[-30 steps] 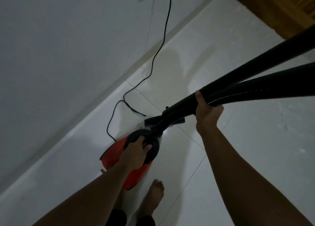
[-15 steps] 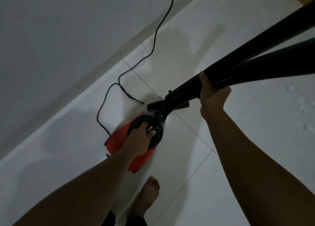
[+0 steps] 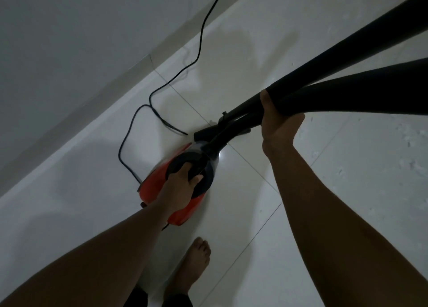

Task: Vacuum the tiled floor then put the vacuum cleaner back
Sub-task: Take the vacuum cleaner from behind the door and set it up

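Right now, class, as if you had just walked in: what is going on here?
A person holds a red vacuum by its black handle in the left hand. The right hand grips the black tube and hose together. The cord trails over the white tiled floor toward the wall, and one bare foot stands near the vacuum.

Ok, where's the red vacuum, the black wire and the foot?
red vacuum (image 3: pixel 155 186): head view, on its red shell.
black wire (image 3: pixel 120 151): head view, on the left bend of its loop.
foot (image 3: pixel 196 258): head view, on the top of the bare foot.
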`<state>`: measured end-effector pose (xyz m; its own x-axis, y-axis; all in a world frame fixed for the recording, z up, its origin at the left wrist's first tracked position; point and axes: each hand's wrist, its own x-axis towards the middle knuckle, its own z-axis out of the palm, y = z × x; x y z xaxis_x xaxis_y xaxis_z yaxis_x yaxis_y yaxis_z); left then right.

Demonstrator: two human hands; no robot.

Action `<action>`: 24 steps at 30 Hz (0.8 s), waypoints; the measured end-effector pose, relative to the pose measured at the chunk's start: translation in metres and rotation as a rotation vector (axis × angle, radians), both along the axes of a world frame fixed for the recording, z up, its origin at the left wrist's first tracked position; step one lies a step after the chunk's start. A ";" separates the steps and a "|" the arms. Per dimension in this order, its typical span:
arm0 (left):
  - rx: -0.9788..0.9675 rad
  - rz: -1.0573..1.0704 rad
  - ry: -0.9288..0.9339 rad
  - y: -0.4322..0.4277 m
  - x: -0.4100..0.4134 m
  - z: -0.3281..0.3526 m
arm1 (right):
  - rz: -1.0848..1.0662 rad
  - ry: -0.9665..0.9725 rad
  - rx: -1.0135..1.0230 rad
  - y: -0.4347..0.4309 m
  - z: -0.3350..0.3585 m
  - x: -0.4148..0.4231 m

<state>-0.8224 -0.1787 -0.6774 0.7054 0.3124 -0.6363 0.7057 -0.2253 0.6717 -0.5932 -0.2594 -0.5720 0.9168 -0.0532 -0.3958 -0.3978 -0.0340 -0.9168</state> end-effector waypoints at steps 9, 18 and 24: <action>0.514 -0.504 -0.131 0.032 -0.035 -0.019 | -0.035 0.015 0.016 -0.006 -0.006 -0.002; 0.716 -0.959 -0.212 0.066 -0.069 -0.056 | -0.023 -0.017 -0.052 -0.010 -0.014 -0.004; 0.813 -1.072 -0.328 0.068 -0.062 -0.065 | -0.009 -0.042 -0.083 -0.013 -0.017 -0.006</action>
<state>-0.8846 -0.1102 -0.7427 0.9147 -0.2726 -0.2985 -0.2224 -0.9560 0.1914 -0.5996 -0.2722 -0.5888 0.9318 -0.0928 -0.3509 -0.3597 -0.1070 -0.9269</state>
